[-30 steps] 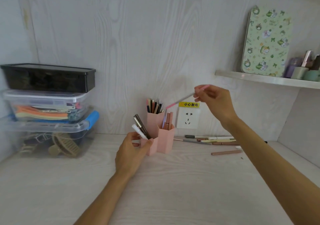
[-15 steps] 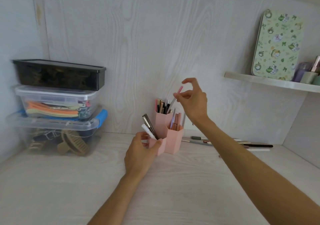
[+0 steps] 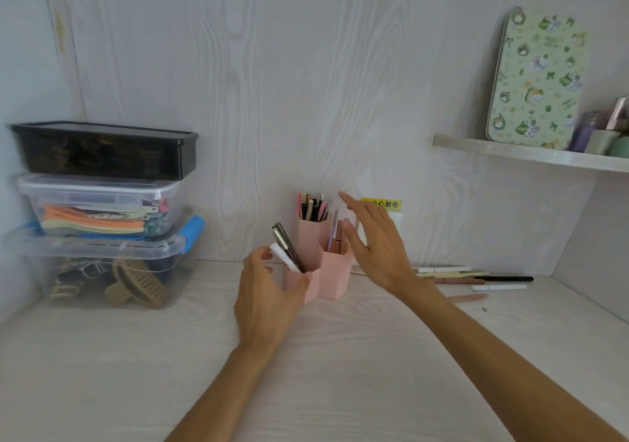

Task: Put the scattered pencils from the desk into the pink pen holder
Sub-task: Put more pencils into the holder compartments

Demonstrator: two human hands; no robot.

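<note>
The pink pen holder has three hexagonal tubes and stands near the back wall. My left hand grips its lowest front tube, thumb on the right side. Pens lean out of that tube, and more fill the tall rear tube. A pink pencil stands in the middle tube. My right hand hovers just right of the holder with fingers spread and straight, holding nothing. Several scattered pencils and pens lie on the desk to the right, against the wall.
Three stacked plastic boxes stand at the left. A shelf at the right carries a green patterned tin and small cups. A wall socket with a yellow label sits behind my right hand.
My right hand lowered the pink pencil into the middle tube, let go of it and opened. My left hand kept its hold on the holder.
</note>
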